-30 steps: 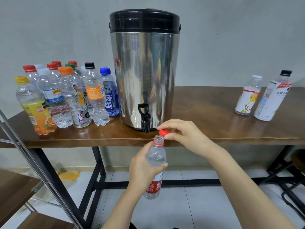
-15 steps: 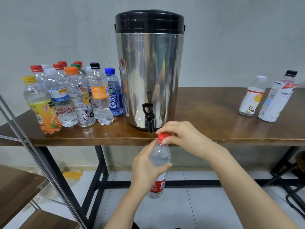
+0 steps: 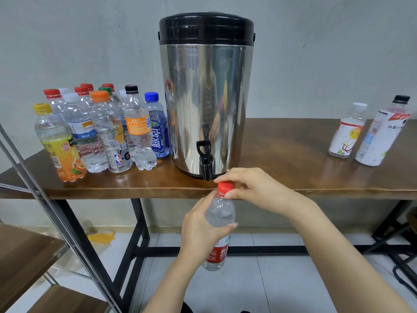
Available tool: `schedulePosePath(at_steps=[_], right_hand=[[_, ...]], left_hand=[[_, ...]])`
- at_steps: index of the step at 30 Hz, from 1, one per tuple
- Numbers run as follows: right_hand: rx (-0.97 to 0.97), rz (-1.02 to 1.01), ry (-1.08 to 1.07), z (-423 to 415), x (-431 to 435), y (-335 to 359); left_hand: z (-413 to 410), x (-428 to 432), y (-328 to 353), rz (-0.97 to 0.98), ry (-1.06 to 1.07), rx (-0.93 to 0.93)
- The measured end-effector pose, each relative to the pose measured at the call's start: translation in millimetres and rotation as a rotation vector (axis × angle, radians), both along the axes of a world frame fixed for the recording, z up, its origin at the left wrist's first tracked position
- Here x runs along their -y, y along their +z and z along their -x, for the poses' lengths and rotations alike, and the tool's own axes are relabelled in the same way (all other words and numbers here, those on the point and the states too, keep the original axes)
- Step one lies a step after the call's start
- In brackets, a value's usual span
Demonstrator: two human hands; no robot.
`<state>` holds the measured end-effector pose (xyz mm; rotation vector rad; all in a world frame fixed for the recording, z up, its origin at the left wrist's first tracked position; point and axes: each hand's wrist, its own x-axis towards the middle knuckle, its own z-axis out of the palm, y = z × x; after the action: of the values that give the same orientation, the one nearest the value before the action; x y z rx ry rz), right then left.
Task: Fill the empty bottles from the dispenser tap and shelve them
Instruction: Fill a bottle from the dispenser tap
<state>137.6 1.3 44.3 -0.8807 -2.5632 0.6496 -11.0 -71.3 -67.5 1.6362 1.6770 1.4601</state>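
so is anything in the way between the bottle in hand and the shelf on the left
Only the rack's slanted metal bar, which crosses in front of the wooden shelf at lower left. The space between it and the bottle, gripped by the left hand with the right hand pinching its red cap, looks open.

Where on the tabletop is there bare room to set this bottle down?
Bare wood lies between the dispenser and the white-capped bottle at right. Left of the dispenser, the bottle cluster crowds the table.
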Motion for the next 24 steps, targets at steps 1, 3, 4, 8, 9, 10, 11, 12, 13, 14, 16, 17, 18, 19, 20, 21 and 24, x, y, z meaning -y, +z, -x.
schedulePosePath(at_steps=[1,3,4,8,9,10,11,12,13,14,16,17,18,19,20,21,24], right_hand=[[-0.007,0.008,-0.006,0,-1,0],[-0.023,0.007,-0.039,0,-3,1],[-0.027,0.002,-0.053,1,-3,2],[0.014,-0.018,-0.089,8,1,2],[0.024,-0.018,-0.096,10,2,1],[0.026,-0.015,-0.101,11,2,0],[0.017,-0.011,-0.104,13,3,-1],[-0.004,-0.007,-0.103,16,5,-3],[-0.032,-0.003,-0.103,19,6,-4],[-0.070,-0.010,-0.103,21,8,-6],[-0.146,-0.063,-0.114,25,11,-8],[-0.179,-0.094,-0.119,27,13,-8],[-0.205,-0.122,-0.118,29,15,-7],[-0.225,-0.150,-0.114,33,18,-7],[-0.242,-0.178,-0.107,38,19,-8],[-0.260,-0.201,-0.099,45,21,-9],[-0.294,-0.254,-0.065,73,20,-19]], left_hand=[[1,0,1,0.001,0.001,-0.003],[1,1,2,0.004,0.008,-0.020],[1,2,2,0.004,0.011,-0.034],[2,5,-1,-0.008,0.026,-0.059],[2,6,-1,-0.011,0.025,-0.059],[2,7,-1,-0.017,0.025,-0.055],[4,8,-1,-0.023,0.030,-0.048],[6,9,0,-0.031,0.038,-0.034],[9,10,1,-0.041,0.051,-0.004],[14,11,3,-0.046,0.068,0.042],[28,11,11,-0.050,0.108,0.132],[37,11,17,-0.069,0.126,0.166],[48,10,25,-0.102,0.146,0.188],[58,10,35,-0.142,0.174,0.194],[70,10,46,-0.184,0.214,0.189],[81,9,58,-0.227,0.257,0.181],[115,1,88,-0.347,0.381,0.124]])
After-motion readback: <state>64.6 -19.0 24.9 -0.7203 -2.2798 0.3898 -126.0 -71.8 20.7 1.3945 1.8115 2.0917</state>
